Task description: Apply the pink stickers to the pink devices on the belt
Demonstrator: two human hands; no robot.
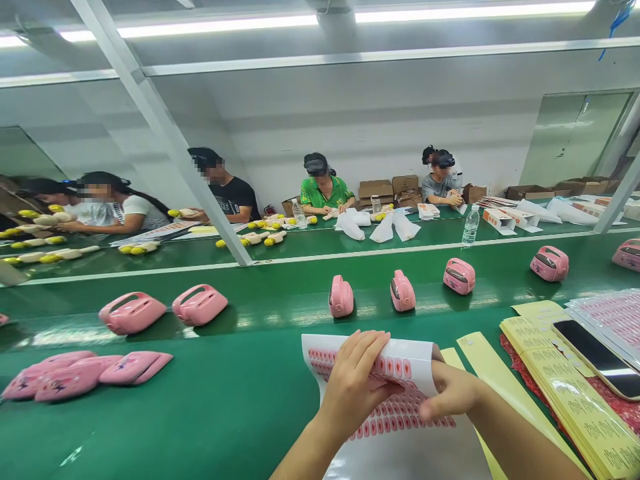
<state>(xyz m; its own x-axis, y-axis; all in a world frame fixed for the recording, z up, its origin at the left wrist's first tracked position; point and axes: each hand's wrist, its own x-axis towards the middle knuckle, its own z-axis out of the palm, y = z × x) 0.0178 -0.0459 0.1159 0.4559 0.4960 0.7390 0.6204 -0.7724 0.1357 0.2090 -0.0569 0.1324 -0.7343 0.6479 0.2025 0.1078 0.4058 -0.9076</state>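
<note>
- The sheet of small red stickers lies on the green table, at the near edge and directly in front of the person. Its far edge is rolled up and back toward the person.
- The left hand is on this rolled edge. Its fingers are bent over the top of the roll and close together, and they hold the sheet.
- The right hand is just beside it, on the right part of the sheet. Its fingers are curled tightly and grip the sheet, and the end of the roll lies over the knuckles.
- To the right of the sheet are yellow sheets, some in a stack. A dark phone lies on them, screen up.
- At the left, well apart from the hands, flat pink shells lie overlapping on the table.
- Farther out, seven pink cases are spread in a row across the table. Two are at the left, two are beyond the hands and three are at the right.
- A white line separates the next green table. A water bottle stands upright there, near white bags.
- Toys with yellow ends lie at the left of that table.
- Workers sit on the far side, and brown boxes stand behind them along the wall.
</note>
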